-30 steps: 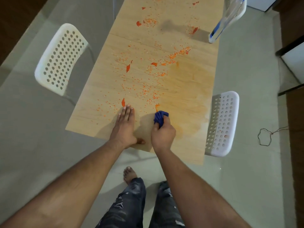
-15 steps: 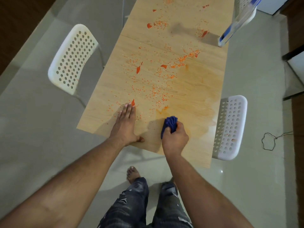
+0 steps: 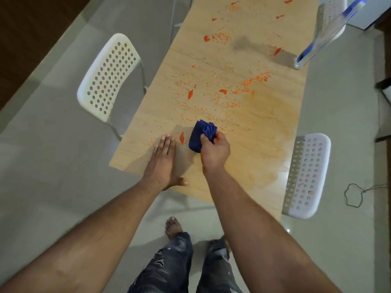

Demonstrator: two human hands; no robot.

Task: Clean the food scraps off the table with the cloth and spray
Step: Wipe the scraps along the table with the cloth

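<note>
My right hand (image 3: 214, 152) grips a bunched dark blue cloth (image 3: 201, 135) pressed on the light wooden table (image 3: 264, 132) near its front end. My left hand (image 3: 163, 163) lies flat on the table, fingers together, just left of the cloth. Orange food scraps (image 3: 211, 96) are scattered over the middle and far part of the table, with one larger piece (image 3: 181, 137) between my two hands. A clear spray bottle with blue parts (image 3: 317, 45) stands at the table's far right edge. The wood to the right of the cloth looks damp and orange-stained.
A white perforated chair (image 3: 108, 79) stands at the table's left side, another (image 3: 304, 176) at its right, and a third (image 3: 330, 15) behind the spray bottle. A thin cord (image 3: 355, 195) lies on the tiled floor at right. My legs and bare foot (image 3: 173, 227) are below.
My right hand has carried the cloth forward and to the left, up against the scraps beside my left hand. The left hand has stayed flat on the table.
</note>
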